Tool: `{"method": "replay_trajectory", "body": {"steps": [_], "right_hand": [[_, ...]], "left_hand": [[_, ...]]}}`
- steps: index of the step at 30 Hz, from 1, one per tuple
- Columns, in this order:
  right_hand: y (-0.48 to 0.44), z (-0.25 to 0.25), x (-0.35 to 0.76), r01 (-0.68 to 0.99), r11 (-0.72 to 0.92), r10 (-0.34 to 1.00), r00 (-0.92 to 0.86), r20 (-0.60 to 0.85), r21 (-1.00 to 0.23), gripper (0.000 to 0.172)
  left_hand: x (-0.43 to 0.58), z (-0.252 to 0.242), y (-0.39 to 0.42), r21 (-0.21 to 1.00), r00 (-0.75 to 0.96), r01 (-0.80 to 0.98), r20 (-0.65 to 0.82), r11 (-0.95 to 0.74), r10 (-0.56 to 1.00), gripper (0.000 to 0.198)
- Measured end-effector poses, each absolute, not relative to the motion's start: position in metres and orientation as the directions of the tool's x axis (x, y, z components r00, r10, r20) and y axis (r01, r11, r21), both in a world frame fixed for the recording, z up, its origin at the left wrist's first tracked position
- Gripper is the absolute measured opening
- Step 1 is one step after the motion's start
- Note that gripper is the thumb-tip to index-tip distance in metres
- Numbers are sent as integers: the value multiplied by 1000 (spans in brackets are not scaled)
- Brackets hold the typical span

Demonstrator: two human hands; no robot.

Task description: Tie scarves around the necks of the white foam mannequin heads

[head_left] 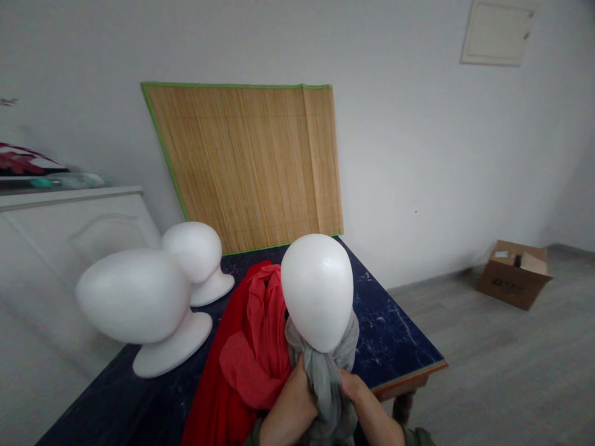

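Observation:
In front of me a white mannequin head [317, 288] stands on the table. A grey scarf [325, 378] wraps around its neck and hangs down in front. My left hand [302, 387] is closed on the scarf's left side, just below the chin. On the other side, my right hand [351, 387] grips the scarf too; the fingertips of both hands are partly hidden by the cloth. Against my left forearm lies a coral-red scarf [260, 365], with a darker red cloth [209, 396] beside and beneath it.
Two more white mannequin heads, a near one [134, 297] and a far one [193, 251], stand left on the dark blue marbled table [390, 337]. A bamboo mat [246, 167] leans on the wall behind. A white cabinet [69, 235] is at left; a cardboard box [514, 279] sits on the floor right.

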State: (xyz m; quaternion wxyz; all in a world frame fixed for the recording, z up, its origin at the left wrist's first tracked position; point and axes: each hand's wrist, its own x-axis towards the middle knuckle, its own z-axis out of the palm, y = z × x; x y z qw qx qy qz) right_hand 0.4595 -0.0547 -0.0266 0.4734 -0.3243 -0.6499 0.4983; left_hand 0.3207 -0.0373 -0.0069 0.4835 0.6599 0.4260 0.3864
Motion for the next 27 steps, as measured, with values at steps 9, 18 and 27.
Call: {"method": "replay_trajectory", "body": {"steps": [9, 18, 27], "right_hand": [[-13, -35, 508, 575, 331, 891, 70, 448, -748, 14], [34, -62, 511, 875, 158, 939, 11, 344, -458, 31], [42, -66, 489, 313, 174, 974, 82, 209, -934, 42]], "left_hand": [[273, -13, -31, 994, -121, -112, -20, 7, 992, 46], [249, -22, -23, 994, 40, 102, 42, -46, 998, 66], [280, -7, -16, 790, 360, 533, 113, -304, 926, 80]]}}
